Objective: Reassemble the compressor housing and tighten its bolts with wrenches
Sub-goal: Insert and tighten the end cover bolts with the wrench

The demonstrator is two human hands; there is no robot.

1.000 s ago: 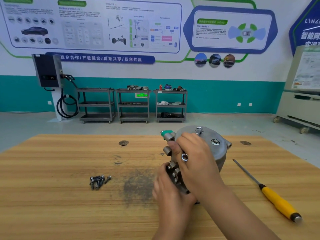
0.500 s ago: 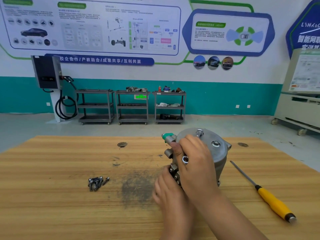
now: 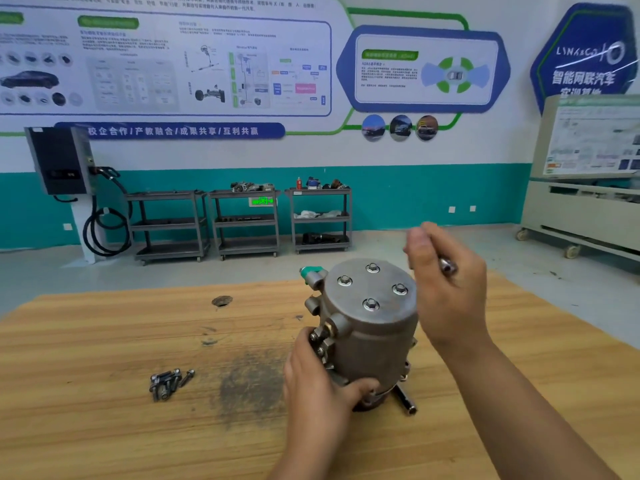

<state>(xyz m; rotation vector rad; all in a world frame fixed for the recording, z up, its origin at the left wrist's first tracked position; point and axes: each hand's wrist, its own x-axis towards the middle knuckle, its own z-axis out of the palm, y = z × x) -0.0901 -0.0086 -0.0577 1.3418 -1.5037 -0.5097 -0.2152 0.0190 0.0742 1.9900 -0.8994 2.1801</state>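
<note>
The grey metal compressor housing (image 3: pixel 372 327) stands upright on the wooden table (image 3: pixel 104 341). Its flat round top carries several bolts (image 3: pixel 371 304). My left hand (image 3: pixel 318 386) grips the housing low on its left side, thumb across the front. My right hand (image 3: pixel 446 289) is raised just right of the housing top, fingers curled around a small metal socket tool (image 3: pixel 447 265) whose tip shows at the back of the fist. A green-capped port (image 3: pixel 310 272) sticks out at the housing's upper left.
A pile of loose bolts (image 3: pixel 169 382) lies on the table to the left. A metal rod (image 3: pixel 406 400) pokes out from under the housing's right base. A hole (image 3: pixel 221 301) sits in the tabletop behind. Shelving carts (image 3: pixel 244 223) stand along the far wall.
My right hand has lifted off the housing top and swung to the right with the tool, uncovering the bolts. The view has shifted, so the yellow-handled screwdriver is out of sight.
</note>
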